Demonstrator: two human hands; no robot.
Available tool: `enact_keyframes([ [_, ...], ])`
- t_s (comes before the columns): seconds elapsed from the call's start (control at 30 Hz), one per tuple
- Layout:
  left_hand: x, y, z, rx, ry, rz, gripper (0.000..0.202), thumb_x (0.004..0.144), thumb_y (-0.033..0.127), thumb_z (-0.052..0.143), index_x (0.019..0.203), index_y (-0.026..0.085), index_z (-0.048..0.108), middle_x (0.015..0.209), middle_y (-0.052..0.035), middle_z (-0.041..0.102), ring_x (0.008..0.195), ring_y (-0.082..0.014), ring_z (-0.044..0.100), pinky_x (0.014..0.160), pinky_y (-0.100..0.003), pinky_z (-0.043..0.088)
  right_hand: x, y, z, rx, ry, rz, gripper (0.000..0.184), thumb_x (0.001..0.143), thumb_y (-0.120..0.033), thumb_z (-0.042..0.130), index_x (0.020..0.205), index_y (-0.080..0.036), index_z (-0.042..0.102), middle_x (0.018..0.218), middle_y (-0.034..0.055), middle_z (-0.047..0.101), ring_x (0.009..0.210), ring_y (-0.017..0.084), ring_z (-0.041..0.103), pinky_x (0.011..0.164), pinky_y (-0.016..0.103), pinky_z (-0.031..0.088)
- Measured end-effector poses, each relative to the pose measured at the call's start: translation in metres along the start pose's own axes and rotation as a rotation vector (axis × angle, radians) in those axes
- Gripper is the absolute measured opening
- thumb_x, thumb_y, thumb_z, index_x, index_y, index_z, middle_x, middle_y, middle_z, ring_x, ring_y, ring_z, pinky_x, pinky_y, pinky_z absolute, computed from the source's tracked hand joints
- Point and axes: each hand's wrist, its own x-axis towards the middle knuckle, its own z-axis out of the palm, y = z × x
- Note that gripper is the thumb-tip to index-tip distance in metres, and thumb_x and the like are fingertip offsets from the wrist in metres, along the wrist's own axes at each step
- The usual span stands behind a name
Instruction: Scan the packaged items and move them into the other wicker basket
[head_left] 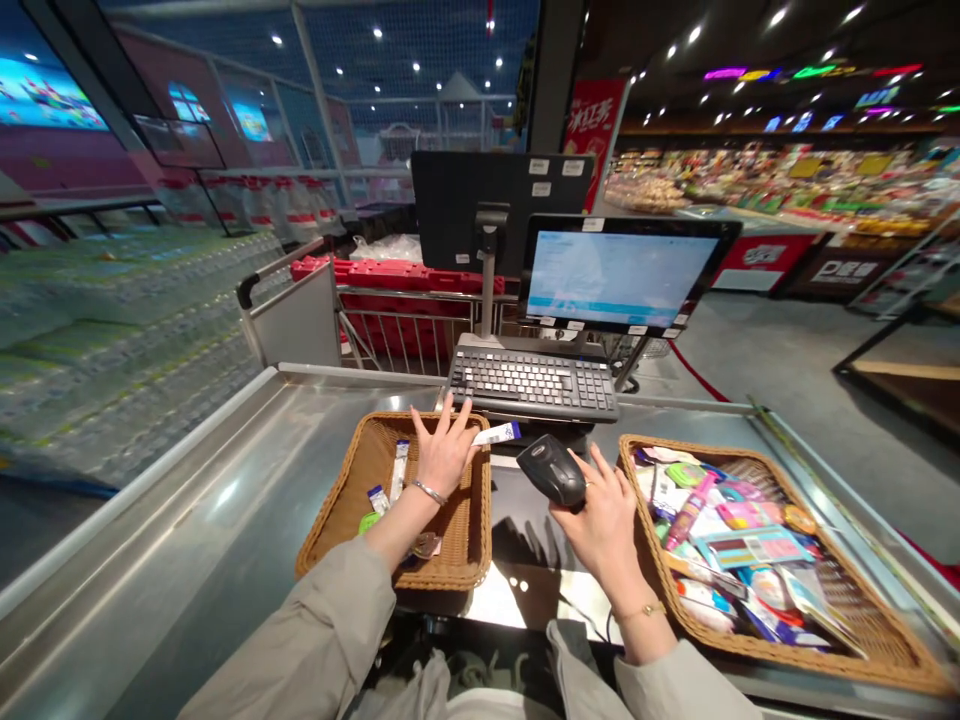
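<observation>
My left hand (444,448) is over the left wicker basket (341,510) and pinches a small white tube with a blue end (496,433) at the basket's far right rim, the other fingers spread. A few small packets (379,497) lie inside that basket. My right hand (600,515) grips a black handheld barcode scanner (553,468), which hangs between the two baskets. The right wicker basket (862,640) is full of several colourful small packaged goods (739,548).
A keyboard (534,382) and a lit touchscreen (619,275) stand behind the baskets on the steel checkout counter (187,560), with a second dark monitor (487,200) facing away. Beyond are red shopping baskets in a trolley (397,300), stacked water bottles (112,330) at left, store aisles at right.
</observation>
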Motion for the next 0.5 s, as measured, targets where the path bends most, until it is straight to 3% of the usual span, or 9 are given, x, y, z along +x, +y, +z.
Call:
enact_keyframes([
  [0.5,0.032,0.051,-0.001,-0.112,0.066,0.151,0.019,0.088,0.033,0.06,0.104,0.026,0.069,0.148,-0.0058,0.044,0.143,-0.0375,0.025,0.107,-0.079,-0.005,-0.018,0.015,-0.034,-0.125,0.052,0.055,0.027,0.072,-0.02,0.06,0.097,-0.022,0.068,0.128,0.0055,0.063,0.138,0.031,0.035,0.111,0.054,0.018],
])
